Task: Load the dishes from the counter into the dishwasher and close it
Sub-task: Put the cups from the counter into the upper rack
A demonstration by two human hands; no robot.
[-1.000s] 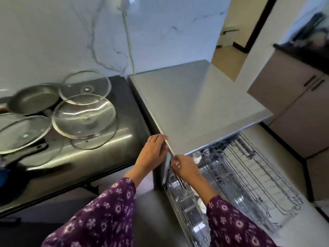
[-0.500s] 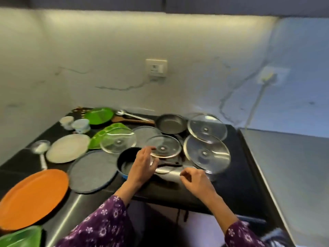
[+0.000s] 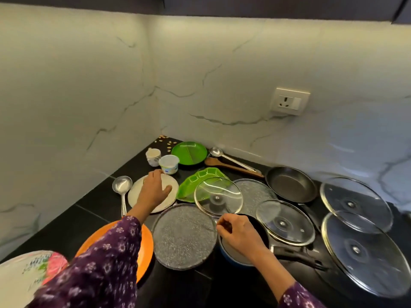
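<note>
1. On the black tabletop (image 3: pixel 100 205), in the corner under the marble wall, the dishes lie spread out; none is lifted.
2. Your left hand (image 3: pixel 155 190) lies on the white plate (image 3: pixel 135 194), thumb flat on its face, fingers reaching the far rim. You cannot tell whether they hook that rim or only touch it.
3. Your right hand (image 3: pixel 240 234) hovers over the blue pan (image 3: pixel 229 257), fingers curled in with nothing held, just beside the near edge of a tilted glass lid (image 3: pixel 219 196).
4. That lid leans on the green leaf-shaped dish (image 3: pixel 195 183) and overlaps the grey speckled plate (image 3: pixel 184 236).
5. The orange plate (image 3: pixel 145 241) sits near you, partly under your left sleeve.
6. A ladle (image 3: pixel 121 185) lies just left of the white plate; two small cups (image 3: pixel 169 163) stand behind it, next to a round green plate (image 3: pixel 189 152).
7. To the right are a black frying pan (image 3: pixel 291 185) and three more glass lids (image 3: pixel 285 222).
</note>
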